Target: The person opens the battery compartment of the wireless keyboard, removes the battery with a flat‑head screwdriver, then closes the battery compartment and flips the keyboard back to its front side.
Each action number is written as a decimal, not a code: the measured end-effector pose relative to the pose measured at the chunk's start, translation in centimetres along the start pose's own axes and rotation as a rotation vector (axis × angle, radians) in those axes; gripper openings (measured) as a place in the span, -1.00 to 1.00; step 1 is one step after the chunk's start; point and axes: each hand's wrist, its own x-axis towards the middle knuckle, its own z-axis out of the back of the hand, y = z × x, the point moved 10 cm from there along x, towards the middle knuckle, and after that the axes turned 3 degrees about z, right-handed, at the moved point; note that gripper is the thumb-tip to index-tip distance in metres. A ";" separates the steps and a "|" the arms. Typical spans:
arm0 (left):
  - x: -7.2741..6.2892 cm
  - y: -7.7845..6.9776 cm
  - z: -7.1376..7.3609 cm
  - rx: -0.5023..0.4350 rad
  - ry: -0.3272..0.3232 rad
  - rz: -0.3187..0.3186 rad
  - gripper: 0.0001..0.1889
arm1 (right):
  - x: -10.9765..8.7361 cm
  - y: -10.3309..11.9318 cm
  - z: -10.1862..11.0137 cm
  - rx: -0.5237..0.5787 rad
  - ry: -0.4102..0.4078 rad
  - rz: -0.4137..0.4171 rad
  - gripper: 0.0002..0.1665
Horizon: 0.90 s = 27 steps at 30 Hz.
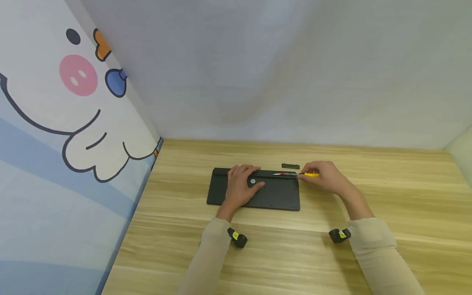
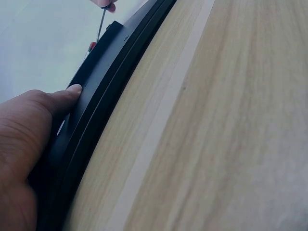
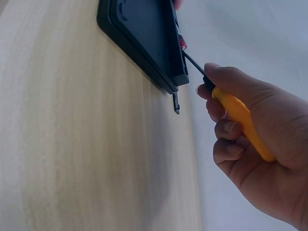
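A black keyboard [image 1: 276, 196] lies underside up on the table, a raised ridge along its far side. My left hand [image 1: 241, 186] grips that ridge, fingers over the far edge and thumb [image 2: 72, 91] on the near face. At the ridge's right end, a red and silver battery [image 1: 282, 174] shows in a slot. My right hand [image 1: 326, 177] holds a screwdriver by its yellow handle [image 3: 243, 122]. The screwdriver's thin shaft [image 3: 194, 62] reaches to the battery's end; the exact contact of its tip is hidden. Beyond the ridge lies a small black battery cover [image 1: 290, 166].
The wooden table [image 1: 387, 184] meets a pale wall [image 1: 295, 82] at the back. On the left stands a panel [image 1: 40, 164] with a cartoon print. Black wrist cameras [image 1: 237, 238] sit at both sleeves.
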 end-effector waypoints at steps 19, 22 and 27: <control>-0.2 0.1 0.2 0.016 0.006 -0.005 -0.44 | -0.5 -0.3 -0.2 0.061 -0.010 -0.056 -0.75; -0.2 0.2 0.2 0.013 0.009 -0.004 -0.44 | -0.6 -0.3 -0.2 0.059 -0.009 -0.066 -0.75; -0.3 0.1 0.2 0.007 0.015 -0.005 -0.44 | -0.8 -0.3 -0.3 0.063 -0.005 -0.073 -0.74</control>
